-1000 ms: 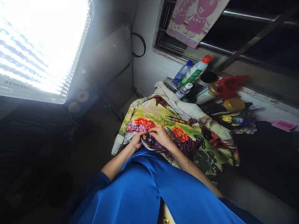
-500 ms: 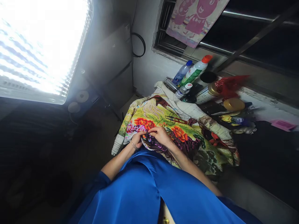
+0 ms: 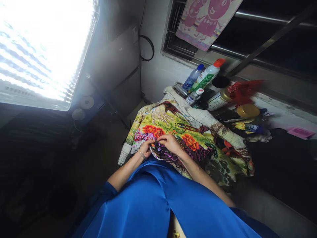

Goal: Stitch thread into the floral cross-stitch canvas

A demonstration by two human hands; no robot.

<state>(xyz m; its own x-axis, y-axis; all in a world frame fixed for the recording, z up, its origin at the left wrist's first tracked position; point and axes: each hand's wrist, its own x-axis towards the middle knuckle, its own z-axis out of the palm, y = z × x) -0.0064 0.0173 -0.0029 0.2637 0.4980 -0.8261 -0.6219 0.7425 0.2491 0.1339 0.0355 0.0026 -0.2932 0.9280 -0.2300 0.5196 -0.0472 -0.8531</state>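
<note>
A large embroidered cloth (image 3: 198, 132) with orange flowers on yellow-green ground lies bunched over my lap and the table edge. My left hand (image 3: 146, 147), with a thin bracelet at the wrist, grips the cloth's near edge with curled fingers. My right hand (image 3: 170, 143) rests on top of the cloth just beside it, fingers pinched together at the fabric; what they pinch is too small to make out. The two hands almost touch. Red-handled small scissors (image 3: 187, 127) lie on the cloth a little beyond my right hand.
Bottles and spray cans (image 3: 206, 77) crowd the ledge under a barred window, beside a yellow lid (image 3: 247, 110) and a red bag (image 3: 244, 91). A pink towel (image 3: 205, 19) hangs above. A bright light panel (image 3: 42, 49) fills the upper left. Dark floor lies to the left.
</note>
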